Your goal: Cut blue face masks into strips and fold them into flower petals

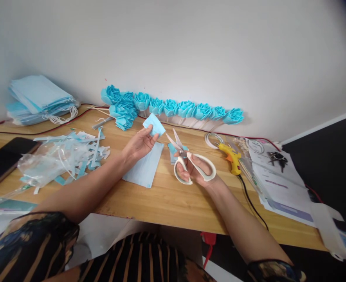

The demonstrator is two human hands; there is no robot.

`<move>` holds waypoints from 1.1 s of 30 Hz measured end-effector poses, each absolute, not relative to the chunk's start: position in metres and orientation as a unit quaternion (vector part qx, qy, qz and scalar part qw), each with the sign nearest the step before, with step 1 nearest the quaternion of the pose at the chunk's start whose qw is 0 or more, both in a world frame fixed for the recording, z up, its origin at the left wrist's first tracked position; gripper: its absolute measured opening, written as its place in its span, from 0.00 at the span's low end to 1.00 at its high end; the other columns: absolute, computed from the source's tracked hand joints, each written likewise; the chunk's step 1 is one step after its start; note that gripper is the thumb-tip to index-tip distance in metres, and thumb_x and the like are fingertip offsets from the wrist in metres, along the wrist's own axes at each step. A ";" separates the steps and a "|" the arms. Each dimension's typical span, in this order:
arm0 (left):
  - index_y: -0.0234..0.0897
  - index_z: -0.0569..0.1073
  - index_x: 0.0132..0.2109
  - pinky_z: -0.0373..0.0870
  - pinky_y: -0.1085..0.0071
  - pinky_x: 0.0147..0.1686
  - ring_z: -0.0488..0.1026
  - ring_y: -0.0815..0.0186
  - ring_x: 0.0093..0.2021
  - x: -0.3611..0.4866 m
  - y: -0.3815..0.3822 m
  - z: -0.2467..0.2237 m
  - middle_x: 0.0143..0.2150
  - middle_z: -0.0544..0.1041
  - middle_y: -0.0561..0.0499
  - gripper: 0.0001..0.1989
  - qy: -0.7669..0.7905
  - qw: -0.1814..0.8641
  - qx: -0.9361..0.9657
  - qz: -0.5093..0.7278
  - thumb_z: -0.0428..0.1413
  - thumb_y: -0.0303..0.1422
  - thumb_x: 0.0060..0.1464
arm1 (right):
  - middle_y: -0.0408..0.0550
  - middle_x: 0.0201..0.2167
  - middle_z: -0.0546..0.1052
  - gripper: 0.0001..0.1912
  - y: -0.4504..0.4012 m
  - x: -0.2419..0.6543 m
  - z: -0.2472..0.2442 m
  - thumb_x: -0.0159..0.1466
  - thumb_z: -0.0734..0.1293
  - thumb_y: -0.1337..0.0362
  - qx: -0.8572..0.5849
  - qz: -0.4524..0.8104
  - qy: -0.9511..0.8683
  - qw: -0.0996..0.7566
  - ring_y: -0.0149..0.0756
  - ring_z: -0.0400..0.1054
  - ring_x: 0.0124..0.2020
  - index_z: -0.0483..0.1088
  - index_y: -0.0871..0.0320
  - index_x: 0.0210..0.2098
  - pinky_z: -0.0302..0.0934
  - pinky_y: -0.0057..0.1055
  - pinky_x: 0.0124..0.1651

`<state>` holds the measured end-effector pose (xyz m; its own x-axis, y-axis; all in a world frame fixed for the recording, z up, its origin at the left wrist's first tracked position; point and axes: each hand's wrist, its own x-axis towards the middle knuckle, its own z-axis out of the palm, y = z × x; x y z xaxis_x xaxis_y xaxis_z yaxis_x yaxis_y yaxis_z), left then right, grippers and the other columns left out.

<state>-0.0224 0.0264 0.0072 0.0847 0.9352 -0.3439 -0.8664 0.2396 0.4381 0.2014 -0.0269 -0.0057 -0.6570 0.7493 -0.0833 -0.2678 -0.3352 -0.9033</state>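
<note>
The table's [175,203] left end and a dark phone [11,158] are cut off; the left hand [145,141] partly hides a blue sheet [146,168]; right-edge papers [274,178] bear illegible print.

Both forearms [93,180] extend forward, left fingers [148,129] pinched, right fingers [182,173] curled.

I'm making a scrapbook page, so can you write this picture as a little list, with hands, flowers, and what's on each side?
Left hand: holds a small blue piece
Right hand: holds scissors, blades apart, white handles
Flowers: blue, lined up near the wall, several bunched at the left
Under left hand: light-blue sheet on the wooden table
Left side: stack of light-blue sheets, cut scraps
Right side: yellow glue gun, papers, keys
</note>
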 end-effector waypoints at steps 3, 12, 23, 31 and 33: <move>0.33 0.73 0.33 0.76 0.81 0.30 0.78 0.76 0.25 -0.022 0.025 0.009 0.27 0.80 0.56 0.14 0.279 0.739 0.068 0.609 0.49 0.21 0.67 | 0.42 0.25 0.74 0.27 -0.026 0.201 -0.006 0.63 0.68 0.44 -0.250 0.772 -0.483 0.328 0.27 0.61 0.19 0.71 0.59 0.50 0.55 0.26 0.20; 0.32 0.73 0.35 0.77 0.81 0.30 0.79 0.75 0.26 -0.020 0.024 0.007 0.27 0.80 0.55 0.13 0.284 0.741 0.101 0.600 0.49 0.20 0.67 | 0.43 0.26 0.74 0.24 -0.026 0.201 -0.007 0.64 0.68 0.45 -0.252 0.771 -0.487 0.324 0.28 0.62 0.20 0.71 0.58 0.48 0.57 0.26 0.20; 0.33 0.73 0.35 0.78 0.80 0.32 0.79 0.74 0.27 -0.017 0.020 0.003 0.28 0.81 0.56 0.11 0.278 0.744 0.114 0.597 0.51 0.20 0.65 | 0.45 0.29 0.75 0.27 -0.026 0.198 -0.016 0.65 0.67 0.44 -0.246 0.756 -0.512 0.325 0.29 0.65 0.23 0.69 0.58 0.51 0.60 0.25 0.21; 0.32 0.76 0.36 0.78 0.80 0.35 0.80 0.73 0.31 -0.017 0.022 -0.002 0.32 0.82 0.52 0.07 0.281 0.738 0.155 0.594 0.56 0.21 0.62 | 0.45 0.31 0.74 0.26 -0.028 0.197 -0.015 0.65 0.68 0.44 -0.235 0.749 -0.524 0.330 0.28 0.65 0.24 0.69 0.58 0.51 0.60 0.25 0.22; 0.31 0.76 0.37 0.78 0.78 0.36 0.81 0.71 0.34 -0.015 0.019 -0.003 0.36 0.83 0.49 0.06 0.282 0.737 0.173 0.590 0.56 0.21 0.62 | 0.45 0.31 0.74 0.25 -0.028 0.197 -0.014 0.65 0.68 0.45 -0.237 0.746 -0.528 0.330 0.28 0.65 0.24 0.69 0.58 0.51 0.60 0.26 0.23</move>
<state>-0.0146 0.0194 -0.0033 0.1461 0.9666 -0.2108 -0.7710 0.2447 0.5879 0.1966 -0.0282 -0.0144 -0.6695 0.7428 -0.0045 -0.2427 -0.2245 -0.9438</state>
